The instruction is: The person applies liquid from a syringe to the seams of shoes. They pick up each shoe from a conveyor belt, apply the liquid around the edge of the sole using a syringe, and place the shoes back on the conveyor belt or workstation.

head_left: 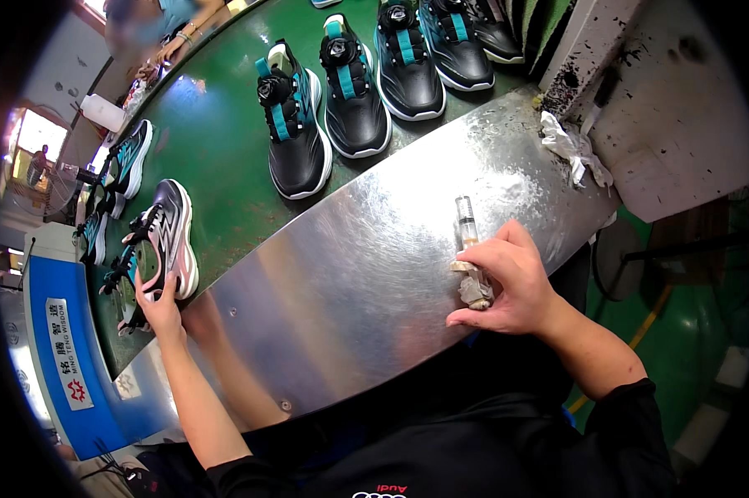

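Note:
My left hand [160, 305] reaches out to the left and grips the heel end of a grey, pink and black sports shoe [163, 245] lying on the green conveyor belt [217, 141]. Resting on the shiny metal work plate [366, 274], my right hand [511, 282] holds a small clear syringe-like tube [466, 222] wrapped in a dirty rag [474, 290], tip pointing away from me. Black shoes with teal straps and dial closures [296, 124] [354, 87] [408, 58] stand in a row on the belt beyond the plate.
More teal and black shoes [125, 162] lie along the belt's left edge by a blue machine frame [67, 365]. A crumpled white rag [574, 149] sits by a stained white box [665, 100] at right. Another person's hands [171, 46] work at the belt's far end.

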